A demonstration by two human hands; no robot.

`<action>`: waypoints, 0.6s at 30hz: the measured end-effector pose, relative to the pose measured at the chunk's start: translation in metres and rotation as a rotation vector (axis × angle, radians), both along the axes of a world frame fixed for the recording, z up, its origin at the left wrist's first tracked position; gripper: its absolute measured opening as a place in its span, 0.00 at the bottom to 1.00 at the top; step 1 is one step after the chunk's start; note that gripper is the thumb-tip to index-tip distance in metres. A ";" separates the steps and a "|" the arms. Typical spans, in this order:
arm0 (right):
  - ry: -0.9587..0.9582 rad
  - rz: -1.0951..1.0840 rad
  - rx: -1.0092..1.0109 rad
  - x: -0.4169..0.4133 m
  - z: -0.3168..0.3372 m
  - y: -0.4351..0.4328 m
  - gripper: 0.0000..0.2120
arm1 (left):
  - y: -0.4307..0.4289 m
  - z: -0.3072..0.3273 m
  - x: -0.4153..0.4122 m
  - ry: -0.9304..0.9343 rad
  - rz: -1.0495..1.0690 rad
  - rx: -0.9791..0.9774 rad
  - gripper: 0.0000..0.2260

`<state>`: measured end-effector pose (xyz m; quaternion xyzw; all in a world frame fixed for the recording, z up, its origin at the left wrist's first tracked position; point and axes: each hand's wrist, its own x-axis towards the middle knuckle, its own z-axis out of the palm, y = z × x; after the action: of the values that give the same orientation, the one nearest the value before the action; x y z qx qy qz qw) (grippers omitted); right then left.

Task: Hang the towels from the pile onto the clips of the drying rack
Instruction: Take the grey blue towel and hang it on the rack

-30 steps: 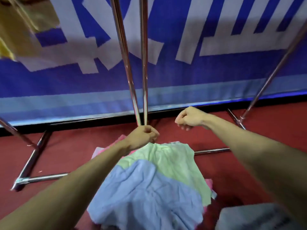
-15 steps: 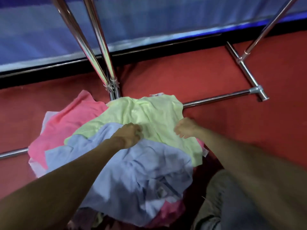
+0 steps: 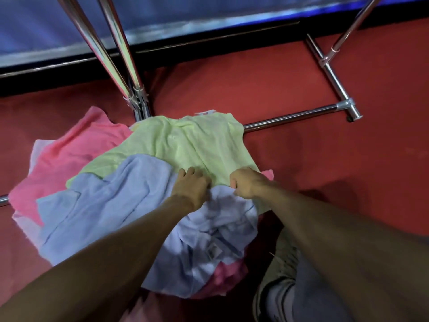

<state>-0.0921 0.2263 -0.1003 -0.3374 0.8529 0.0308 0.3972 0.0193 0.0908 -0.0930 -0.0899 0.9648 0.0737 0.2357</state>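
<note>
A pile of towels lies on the red floor at the foot of the drying rack (image 3: 111,49). A pale green towel (image 3: 185,142) lies on top at the back, a light blue towel (image 3: 111,205) in front, and pink towels (image 3: 69,156) stick out at the left. My left hand (image 3: 192,184) presses down on the near edge of the green towel, fingers bent into the cloth. My right hand (image 3: 246,184) is curled round the green towel's near right edge. The rack's clips are out of view.
Two chrome uprights rise from a joint (image 3: 139,103) just behind the pile. A chrome base bar (image 3: 290,117) runs right to a foot bar (image 3: 332,73). A blue banner (image 3: 209,10) stands behind. My shoe and trouser leg (image 3: 283,287) are at the bottom right.
My view tilted down from the banner and uprights to the pile. Both hands dropped from in front of the rack onto the green towel, and the right hand closed on its edge.
</note>
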 end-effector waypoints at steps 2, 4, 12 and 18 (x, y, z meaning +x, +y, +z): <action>-0.029 -0.034 -0.027 -0.003 0.010 -0.003 0.09 | -0.004 0.013 -0.002 0.098 0.142 0.185 0.09; -0.096 -0.058 -0.071 -0.005 0.029 -0.008 0.09 | -0.013 0.037 -0.005 0.139 0.386 0.606 0.08; -0.252 -0.153 -0.395 0.002 0.144 -0.056 0.06 | -0.061 0.166 0.014 0.425 0.662 1.053 0.12; -0.184 -0.013 -0.503 0.019 0.236 -0.085 0.11 | -0.094 0.278 0.054 0.775 0.793 1.081 0.12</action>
<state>-0.0734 0.1417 0.1354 -0.4214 0.7962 -0.2155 0.3768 0.0736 -0.0030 0.1851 -0.2688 0.7042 0.6394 -0.1514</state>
